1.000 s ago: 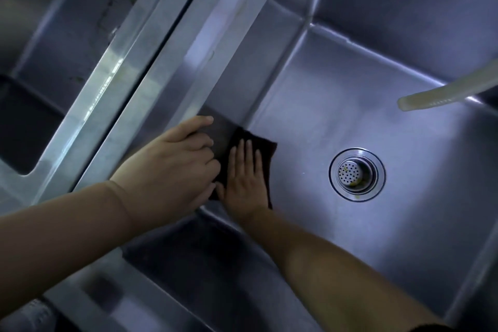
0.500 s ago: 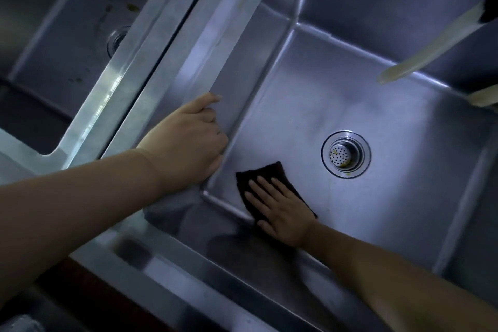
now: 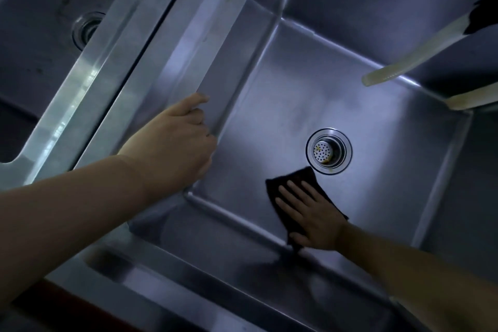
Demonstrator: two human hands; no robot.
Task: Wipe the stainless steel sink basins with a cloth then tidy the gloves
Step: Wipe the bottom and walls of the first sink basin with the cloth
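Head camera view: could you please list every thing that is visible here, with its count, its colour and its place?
Stainless steel sink basin: one, grey metal, fills the middle and right of the view.
Second stainless steel basin: one, grey, with dark specks, upper left, beyond the divider.
Flat steel divider rim: one, shiny grey, runs diagonally between the two basins.
Round perforated drain strainer: one, silver, on the floor of the right basin.
Second drain: one, silver, in the left basin, partly hidden by the rim.
Dark square cloth: one, dark brown or black, on the basin floor just below the strainer.
Pale hose ends: two, off-white, upper right.
Left hand: one, rests against the left wall of the basin.
Right hand: one, fingers flat, presses on the cloth.
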